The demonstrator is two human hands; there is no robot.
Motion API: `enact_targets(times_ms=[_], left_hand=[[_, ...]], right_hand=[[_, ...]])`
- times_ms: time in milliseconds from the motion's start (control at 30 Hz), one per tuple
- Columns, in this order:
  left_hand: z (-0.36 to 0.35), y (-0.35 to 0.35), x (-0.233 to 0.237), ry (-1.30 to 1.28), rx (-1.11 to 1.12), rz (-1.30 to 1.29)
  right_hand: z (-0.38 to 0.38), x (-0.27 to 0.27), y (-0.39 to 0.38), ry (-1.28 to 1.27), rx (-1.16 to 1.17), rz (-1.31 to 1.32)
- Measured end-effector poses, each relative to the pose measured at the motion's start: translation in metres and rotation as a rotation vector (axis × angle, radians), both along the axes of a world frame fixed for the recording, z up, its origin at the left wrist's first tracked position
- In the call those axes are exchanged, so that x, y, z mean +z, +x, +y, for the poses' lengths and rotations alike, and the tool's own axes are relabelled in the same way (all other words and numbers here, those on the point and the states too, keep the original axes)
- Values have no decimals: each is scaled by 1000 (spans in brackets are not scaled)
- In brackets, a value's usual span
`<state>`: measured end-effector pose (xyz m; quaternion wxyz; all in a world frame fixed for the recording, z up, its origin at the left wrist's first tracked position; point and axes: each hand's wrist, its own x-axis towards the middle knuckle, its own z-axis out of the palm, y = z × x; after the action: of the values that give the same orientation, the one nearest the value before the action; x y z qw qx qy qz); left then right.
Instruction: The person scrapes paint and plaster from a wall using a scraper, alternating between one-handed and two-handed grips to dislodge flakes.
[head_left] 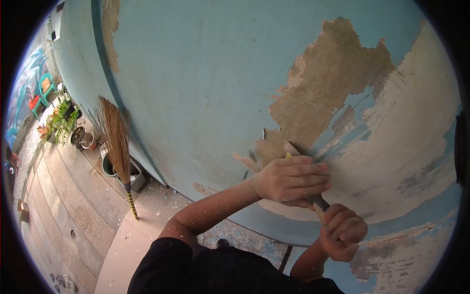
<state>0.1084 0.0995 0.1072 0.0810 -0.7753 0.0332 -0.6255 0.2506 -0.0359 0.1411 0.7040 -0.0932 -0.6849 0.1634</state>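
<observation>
A scraper is pressed to a wall with peeling light-blue paint. My left hand is closed over its blade end, fingers together; the blade's tip shows just above the knuckles, at the lower edge of a bare brown patch. Lower and to the right, my right hand wraps the handle end. Most of the blade is hidden under my left hand. Paint flakes stick to my left forearm.
A stick broom leans bristles-up at the left, by a grey bin. Potted plants and a green chair stand farther back. Paint chips litter the floor along the wall's foot.
</observation>
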Motion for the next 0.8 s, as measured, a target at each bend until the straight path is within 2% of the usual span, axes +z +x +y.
enact_targets(times_ms=[67, 233, 267, 367, 433, 500, 533, 600, 667, 733, 800], left_hand=[[13, -9, 1, 52, 29, 16], [47, -63, -19, 63, 287, 49], [46, -63, -21, 59, 285, 51], [33, -52, -2, 81, 194, 0], [9, -32, 24, 14, -91, 75], [12, -19, 29, 40, -126, 78], [12, -15, 31, 66, -160, 90], [21, -29, 36, 105, -124, 114], [26, -45, 31, 116, -99, 150], [38, -53, 26, 150, 114, 160], [38, -45, 19, 131, 49, 124]], right_hand=[[-2, -6, -11, -59, -50, 177], [56, -14, -34, -118, 72, 67], [59, -13, -34, -175, 102, 44], [27, 7, -41, -90, -6, 40], [5, 10, -33, -35, -57, 29], [-8, 10, -27, -37, -132, 249], [-11, 7, -31, -36, -142, 250], [-4, 2, -41, -1, -106, 339], [20, -7, -39, 44, -70, 275], [36, -11, -27, -125, 9, 232], [32, -11, -24, -94, -1, 202]])
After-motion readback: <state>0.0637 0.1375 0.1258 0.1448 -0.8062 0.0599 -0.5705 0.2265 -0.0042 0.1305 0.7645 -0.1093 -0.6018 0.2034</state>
